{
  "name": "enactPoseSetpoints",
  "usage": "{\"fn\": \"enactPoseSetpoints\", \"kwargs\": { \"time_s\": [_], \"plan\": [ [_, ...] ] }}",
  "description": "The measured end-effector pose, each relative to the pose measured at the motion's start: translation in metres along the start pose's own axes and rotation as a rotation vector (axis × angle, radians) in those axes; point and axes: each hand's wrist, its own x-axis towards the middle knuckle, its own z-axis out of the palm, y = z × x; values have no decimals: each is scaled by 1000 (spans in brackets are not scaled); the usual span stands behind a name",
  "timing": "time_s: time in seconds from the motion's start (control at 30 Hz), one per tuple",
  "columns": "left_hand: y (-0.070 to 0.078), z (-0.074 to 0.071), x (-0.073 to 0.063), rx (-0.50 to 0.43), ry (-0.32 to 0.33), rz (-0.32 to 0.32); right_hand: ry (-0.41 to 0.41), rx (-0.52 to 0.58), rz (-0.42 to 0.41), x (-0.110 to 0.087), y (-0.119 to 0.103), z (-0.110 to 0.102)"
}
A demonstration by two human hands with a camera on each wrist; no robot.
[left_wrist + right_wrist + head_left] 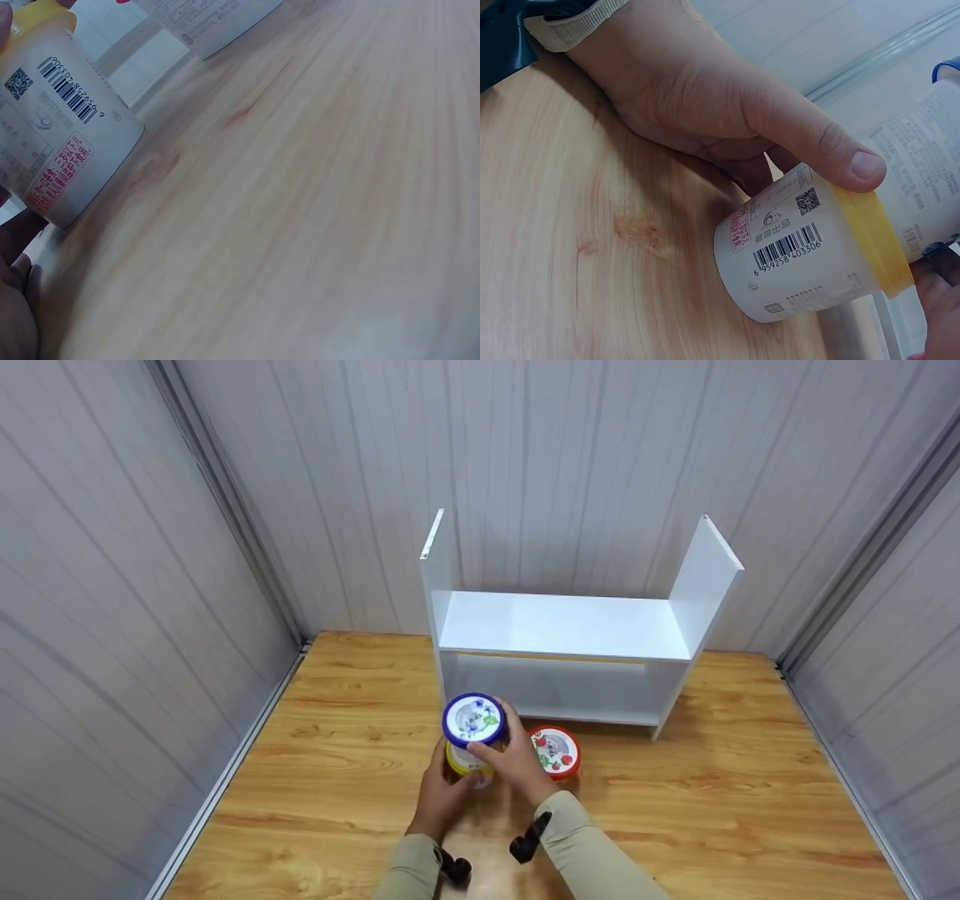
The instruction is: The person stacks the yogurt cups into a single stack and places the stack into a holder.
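Observation:
A tub with a blue-rimmed lid (474, 718) sits on top of a tub with a yellow lid (780, 262), which stands on the wooden table. My right hand (519, 756) grips the blue-lidded tub from the right, thumb along its near side. Low on the left, my left hand (439, 801) holds the yellow-lidded tub, its thumb lying at the yellow lid in the right wrist view. A barcode and red print show on the lower tub's white side. Just right of the hands stands a tub with a red-rimmed lid (556, 751), partly behind the right wrist.
Behind the tubs stands a white two-tier shelf (566, 622) with tall side panels. Light ribbed walls (360, 495) enclose the wooden tabletop (322, 780) at the back and both sides. A dark wrist mount (529, 838) sits on each sleeve.

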Motion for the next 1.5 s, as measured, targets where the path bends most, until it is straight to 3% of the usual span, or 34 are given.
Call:
{"fn": "enactPoseSetpoints", "kwargs": {
  "time_s": [0.13, 0.43, 0.57, 0.7, 0.9, 1.07, 1.5],
  "plan": [
    [-1, 0, 0, 17, 5, 20, 0, 12, -40, -1, -1, 0],
    [0, -2, -2, -12, 10, -4, -9, 27, -26, -5, -1, 0],
    [-2, -1, -2, -18, 8, 20, -21, 64, -85, -8, -4, -6],
    [-3, -1, -2, -18, 12, 45, -17, 78, -166, -8, -11, -14],
    [1, 0, -3, 7, 20, 1, -30, 97, -206, -9, -22, -31],
    [-4, 0, -3, -21, 8, 31, -12, 60, -260, -12, -26, -46],
    [-2, 1, -2, -30, 10, 9, 49, -5, -277, -14, -23, -76]
  ]
}}
